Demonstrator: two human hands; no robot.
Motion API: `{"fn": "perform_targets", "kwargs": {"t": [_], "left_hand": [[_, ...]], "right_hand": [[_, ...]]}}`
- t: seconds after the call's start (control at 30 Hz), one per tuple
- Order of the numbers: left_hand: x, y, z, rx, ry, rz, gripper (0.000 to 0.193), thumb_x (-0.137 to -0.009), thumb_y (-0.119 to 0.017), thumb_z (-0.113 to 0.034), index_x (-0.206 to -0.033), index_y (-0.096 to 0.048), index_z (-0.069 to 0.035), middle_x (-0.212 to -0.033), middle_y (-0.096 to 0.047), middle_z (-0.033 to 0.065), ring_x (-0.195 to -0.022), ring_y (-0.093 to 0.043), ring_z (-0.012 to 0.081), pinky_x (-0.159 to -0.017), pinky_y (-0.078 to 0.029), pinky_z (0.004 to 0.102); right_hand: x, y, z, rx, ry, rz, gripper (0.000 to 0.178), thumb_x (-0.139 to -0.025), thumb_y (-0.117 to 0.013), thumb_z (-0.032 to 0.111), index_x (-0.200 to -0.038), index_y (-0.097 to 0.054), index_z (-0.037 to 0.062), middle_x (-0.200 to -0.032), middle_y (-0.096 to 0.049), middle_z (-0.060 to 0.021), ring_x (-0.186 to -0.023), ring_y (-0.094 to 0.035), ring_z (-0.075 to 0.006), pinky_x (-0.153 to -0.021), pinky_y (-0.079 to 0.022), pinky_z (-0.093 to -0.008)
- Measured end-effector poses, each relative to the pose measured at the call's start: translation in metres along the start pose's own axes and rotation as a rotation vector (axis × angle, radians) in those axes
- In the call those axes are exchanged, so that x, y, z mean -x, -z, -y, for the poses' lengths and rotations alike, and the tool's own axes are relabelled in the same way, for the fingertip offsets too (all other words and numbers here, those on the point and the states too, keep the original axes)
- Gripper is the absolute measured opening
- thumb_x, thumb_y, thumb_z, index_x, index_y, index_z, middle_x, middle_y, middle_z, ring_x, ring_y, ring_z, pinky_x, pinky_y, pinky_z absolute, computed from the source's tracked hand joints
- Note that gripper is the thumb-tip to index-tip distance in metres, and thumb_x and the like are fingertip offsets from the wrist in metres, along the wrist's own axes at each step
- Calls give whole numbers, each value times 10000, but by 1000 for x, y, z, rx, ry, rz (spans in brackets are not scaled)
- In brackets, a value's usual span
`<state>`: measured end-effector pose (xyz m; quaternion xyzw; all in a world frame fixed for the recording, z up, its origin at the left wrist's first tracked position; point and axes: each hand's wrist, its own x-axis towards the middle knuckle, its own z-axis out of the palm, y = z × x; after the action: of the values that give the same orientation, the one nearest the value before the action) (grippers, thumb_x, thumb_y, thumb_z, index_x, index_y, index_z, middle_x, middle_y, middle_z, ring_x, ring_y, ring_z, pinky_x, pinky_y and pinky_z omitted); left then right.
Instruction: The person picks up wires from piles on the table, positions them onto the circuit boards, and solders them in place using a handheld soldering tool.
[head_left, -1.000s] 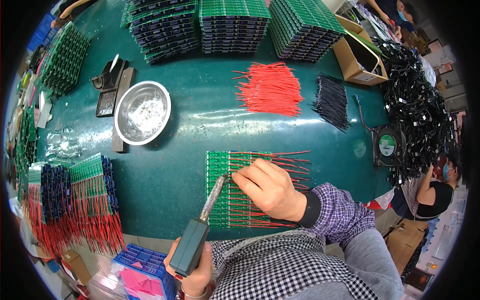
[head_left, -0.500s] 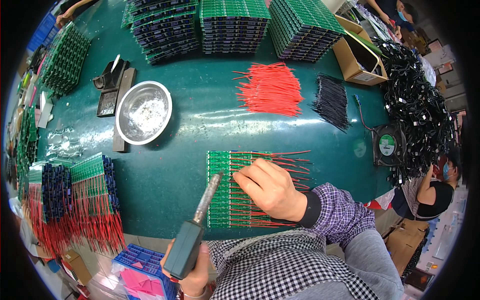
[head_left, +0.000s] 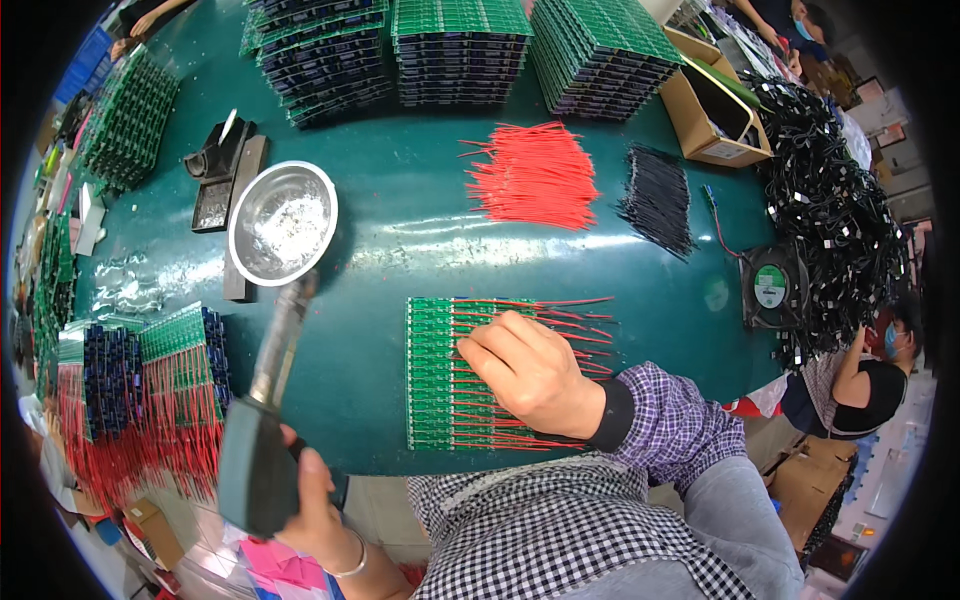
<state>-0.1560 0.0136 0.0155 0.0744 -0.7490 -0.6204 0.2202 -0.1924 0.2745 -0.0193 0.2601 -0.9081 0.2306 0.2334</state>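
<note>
My left hand (head_left: 318, 505) is wrapped round a soldering gun (head_left: 255, 465) with a dark green body and a long metal barrel. Its blurred tip is by the near rim of a metal bowl (head_left: 232, 240). A green circuit board panel (head_left: 428, 375) lies in front of me, with a row of red wires (head_left: 575, 302) running off its right side. My right hand (head_left: 535, 375) rests over the panel, thumb and fingers pinched on a red wire at the pads; the fingertips partly hide it.
Beyond the panel lie a pile of red wires (head_left: 530, 178) and a bundle of black wires (head_left: 656, 200). Tall board stacks (head_left: 460, 60) stand at the back. A fan (head_left: 775, 288) and tangled black cables (head_left: 835, 220) are at right; wired boards (head_left: 180, 360) at left. Other people are nearby.
My left hand has swung the soldering gun left and away from the panel, so its tip is now by the bowl. My right hand stays at the panel, still pinched.
</note>
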Motion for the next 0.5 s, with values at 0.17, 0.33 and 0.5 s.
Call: {"fn": "perform_targets", "kwargs": {"t": [0.17,0.33,0.5], "left_hand": [[50,19,12,-148,46,98,471,-802,-699,61,-1257,-580,88,-1099,-689,194,-567,-525,99,-474,-387,209],[69,33,9,-166,163,140,448,-776,-764,44,-1207,-644,61,-1095,-703,157,-795,-662,175,-693,-533,281],[82,35,5,-243,331,145,442,-779,-800,41,-1196,-655,49,-1073,-709,132,-918,-677,218,-833,-542,335]], "right_hand": [[0,8,1,-25,-7,-23,277,-679,-690,46,-942,-663,-33,-837,-596,-74,-774,-592,-215,-657,-516,-315],[4,6,6,-58,-8,-41,278,-688,-699,48,-951,-669,-36,-846,-612,-74,-758,-593,-211,-649,-516,-322],[4,6,7,-56,-14,-8,327,-666,-691,26,-982,-688,-61,-889,-658,-110,-740,-618,-231,-609,-525,-323]]}}
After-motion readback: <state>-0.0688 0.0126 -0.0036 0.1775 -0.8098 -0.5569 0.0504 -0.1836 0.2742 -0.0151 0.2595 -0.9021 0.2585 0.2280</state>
